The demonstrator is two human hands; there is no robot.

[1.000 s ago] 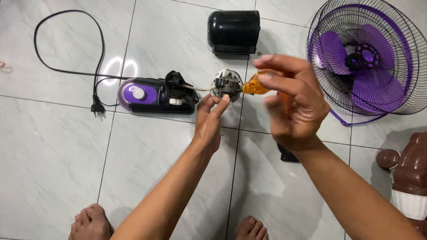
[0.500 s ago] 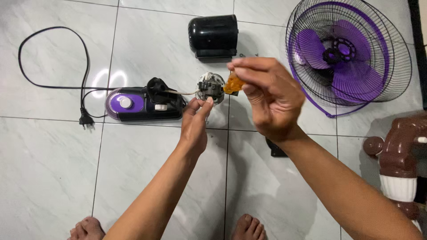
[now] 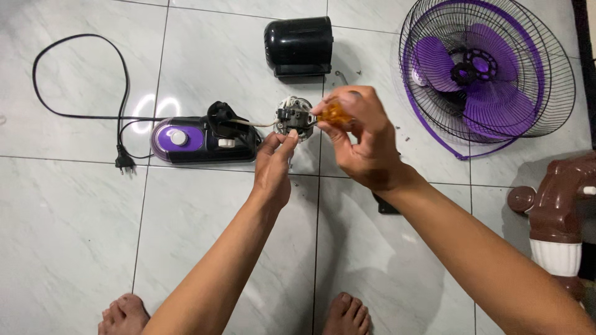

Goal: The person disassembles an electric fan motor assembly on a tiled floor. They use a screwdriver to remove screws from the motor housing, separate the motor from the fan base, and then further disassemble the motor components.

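Observation:
A small grey fan motor [image 3: 293,116] sits on the tiled floor, wired to a purple and black fan base [image 3: 202,139]. My left hand [image 3: 273,166] pinches the motor's near edge with its fingertips. My right hand [image 3: 363,139] grips an orange-handled screwdriver [image 3: 334,114], its tip pointed at the motor's right side.
A black motor cover [image 3: 298,46] lies behind the motor. A purple fan blade inside a black wire guard [image 3: 487,74] rests at the right. A black power cord with plug [image 3: 121,160] loops at the left. A brown and white stand [image 3: 559,217] is at the right edge. My bare feet [image 3: 344,313] are at the bottom.
My right hand came down from above the motor and closed around the screwdriver, bringing its tip to the motor. My left hand stayed on the motor.

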